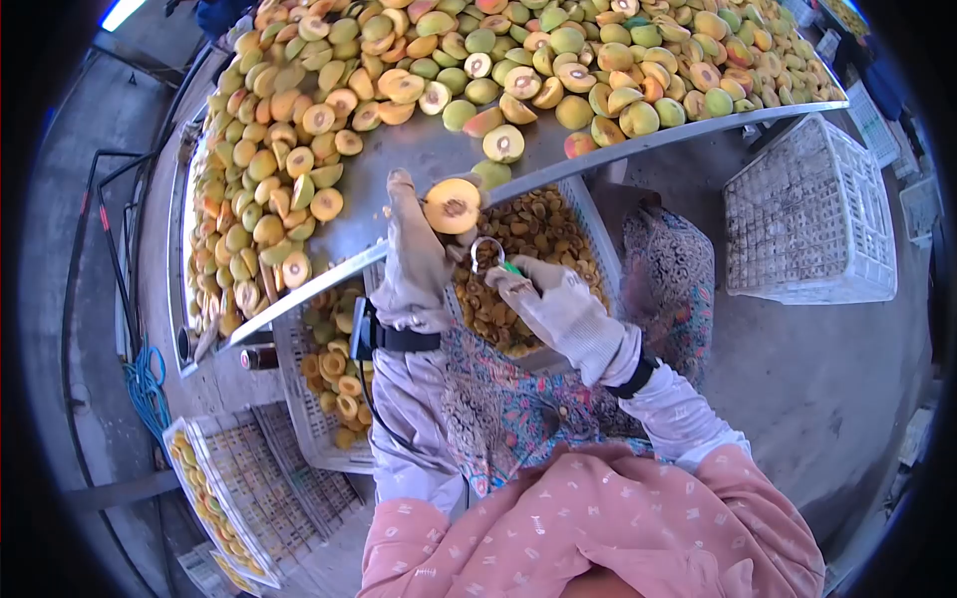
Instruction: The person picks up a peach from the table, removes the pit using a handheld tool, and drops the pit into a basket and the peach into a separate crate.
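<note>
My left hand [417, 234], in a pale work glove, holds a halved yellow fruit [453, 206] by its edge, the cut face with its brown pit area turned up. Just right of it and lower, my gloved right hand [538, 291] is closed round the green handle of a ring-shaped metal tool [487, 256]. The ring is close below the fruit half. Beneath both hands stands a crate [596, 224] filled with small brownish fruit pieces [528, 231]. Whole and halved fruits [478, 66] are heaped on the metal table [399, 149] in front.
A crate of fruit halves [317, 439] stands at my lower left, near a tilted white crate [234, 468]. An upright white crate [812, 214] is on the floor at the right. The table's raised metal edge [638, 145] runs diagonally ahead. Blue cord [147, 389] hangs at left.
</note>
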`<state>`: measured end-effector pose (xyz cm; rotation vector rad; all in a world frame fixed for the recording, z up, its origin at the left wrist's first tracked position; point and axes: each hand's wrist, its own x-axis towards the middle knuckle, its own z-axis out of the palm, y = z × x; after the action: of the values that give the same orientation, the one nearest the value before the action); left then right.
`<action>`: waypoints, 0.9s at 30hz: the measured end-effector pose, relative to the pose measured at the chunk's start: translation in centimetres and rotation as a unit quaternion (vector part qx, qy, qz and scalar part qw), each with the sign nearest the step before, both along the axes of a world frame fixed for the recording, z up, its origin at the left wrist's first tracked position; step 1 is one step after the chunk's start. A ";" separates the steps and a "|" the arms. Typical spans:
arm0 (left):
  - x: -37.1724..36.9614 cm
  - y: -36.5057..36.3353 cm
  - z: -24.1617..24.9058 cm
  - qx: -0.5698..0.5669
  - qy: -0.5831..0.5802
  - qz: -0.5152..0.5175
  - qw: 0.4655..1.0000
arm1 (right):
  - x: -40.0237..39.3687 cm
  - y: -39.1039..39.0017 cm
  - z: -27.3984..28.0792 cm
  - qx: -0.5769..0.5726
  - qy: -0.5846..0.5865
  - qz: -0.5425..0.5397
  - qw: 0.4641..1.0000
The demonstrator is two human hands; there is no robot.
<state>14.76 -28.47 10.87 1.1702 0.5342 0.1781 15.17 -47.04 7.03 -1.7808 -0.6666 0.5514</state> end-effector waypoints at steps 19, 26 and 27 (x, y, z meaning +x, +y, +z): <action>-9.6 -3.9 2.9 0.745 -0.187 0.032 0.639 | -4.4 -3.2 6.6 -0.137 -0.156 0.041 0.977; -10.5 -6.6 5.3 0.148 -0.252 -0.054 0.955 | -5.1 -2.8 8.4 0.143 0.360 0.065 0.920; -10.4 -7.6 4.4 0.211 -0.298 -0.002 0.931 | -5.2 -2.5 7.9 0.145 0.360 0.064 0.920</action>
<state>4.40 -36.12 15.27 1.4495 -0.0541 0.6455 9.95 -49.58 14.93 -1.1370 -0.3191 1.0669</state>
